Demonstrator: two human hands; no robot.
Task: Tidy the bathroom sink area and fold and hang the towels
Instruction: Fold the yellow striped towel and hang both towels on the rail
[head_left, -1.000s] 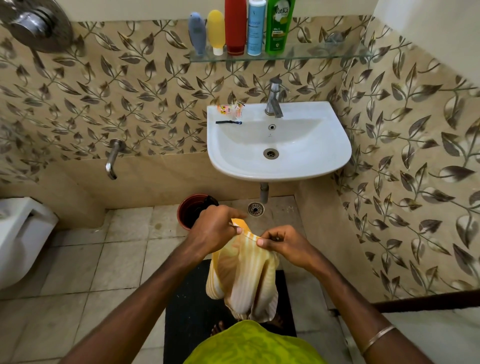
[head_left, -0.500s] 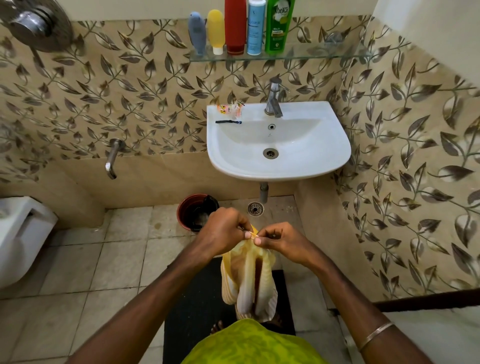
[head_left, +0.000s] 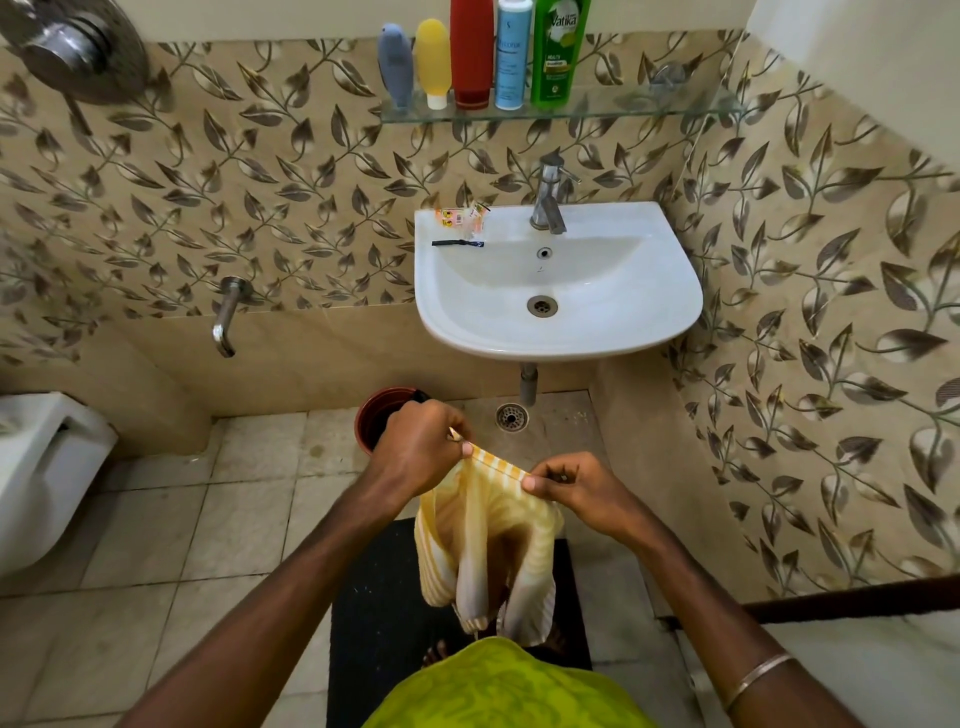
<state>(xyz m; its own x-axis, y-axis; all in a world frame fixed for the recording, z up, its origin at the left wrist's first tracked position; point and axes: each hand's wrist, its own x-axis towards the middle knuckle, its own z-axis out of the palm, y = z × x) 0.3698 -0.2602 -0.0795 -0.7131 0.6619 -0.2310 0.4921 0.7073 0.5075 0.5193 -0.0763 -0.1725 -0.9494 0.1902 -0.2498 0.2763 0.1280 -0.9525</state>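
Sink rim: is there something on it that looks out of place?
Yes. On the sink rim's back left corner lie torn sachet wrappers and a black razor, loose litter beside the tap. The basin itself looks clean.

Striped cloth towel (head_left: 483, 540), glossy white ceramic sink (head_left: 649, 312) w/ shiny metal tap (head_left: 548, 200).

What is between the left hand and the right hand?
In the head view, a taut edge of the striped towel spans from the left hand to the right hand; both pinch it.
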